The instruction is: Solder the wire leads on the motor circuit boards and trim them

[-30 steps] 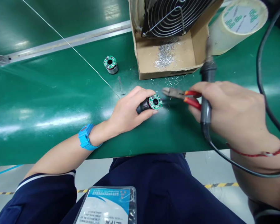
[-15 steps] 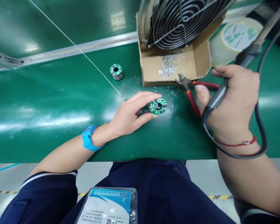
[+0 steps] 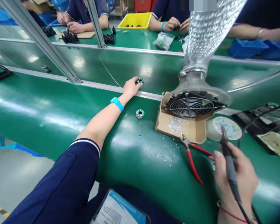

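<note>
My left hand point(image 3: 130, 87) is stretched out past the metal rail, its fingers closed round a small round motor part with a green circuit board point(image 3: 140, 81) on top. A second such circuit-board part point(image 3: 140, 114) stands on the green bench, nearer to me than that hand. My right hand point(image 3: 238, 174) grips a soldering iron point(image 3: 230, 165), its tip pointing up and away over the tape roll point(image 3: 226, 128). Red-handled cutters point(image 3: 191, 155) lie opened on the bench left of my right hand, jaws by the cardboard box.
A cardboard box point(image 3: 162, 124) with wire clippings point(image 3: 175, 123) sits under a fume-extractor fan point(image 3: 190, 105). A soldering stand with a sponge point(image 3: 274, 143) is at right. Across the rail are co-workers' hands point(image 3: 171, 24), a yellow bin point(image 3: 134, 21) and blue bins point(image 3: 248, 48).
My left hand has carried the circuit-board part forward, away from me, to beyond the rail. My right hand still holds the soldering iron. The view has tilted up, showing co-workers.
</note>
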